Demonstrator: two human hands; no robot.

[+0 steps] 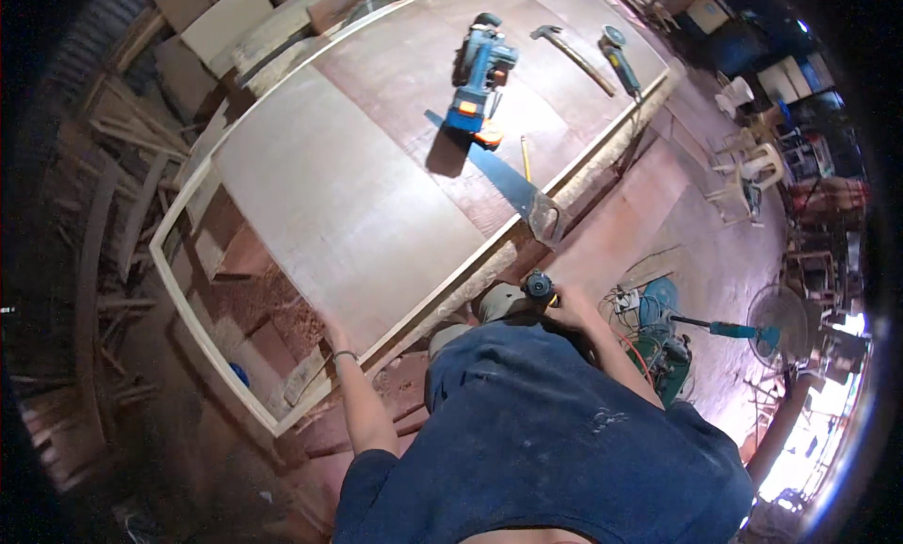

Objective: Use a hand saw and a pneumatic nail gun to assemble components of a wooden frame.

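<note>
A pale plywood panel (pixel 353 196) lies across a wooden frame (pixel 221 370) in front of me. My left hand (pixel 337 339) is at the panel's near left corner, fingers closed on its edge and partly hidden. Close to my body, my right hand (pixel 567 311) grips a black drill (pixel 539 285) with a touch of yellow; its round end points up. A handsaw (pixel 513 182) rests on the boards, its handle over the frame's near edge. Beyond it lie a blue cordless power tool (pixel 482 74), a yellow pencil-like stick (pixel 526 158), a claw hammer (pixel 578 62) and an angle grinder (pixel 618 57).
At the frame's left end, the gap shows wood shavings (pixel 296 318) below. Scrap timber (pixel 141 201) leans along the left side. To the right stand a green machine (pixel 663 361) with loose cables, a pedestal fan (pixel 779 326) and plastic chairs (pixel 757 168).
</note>
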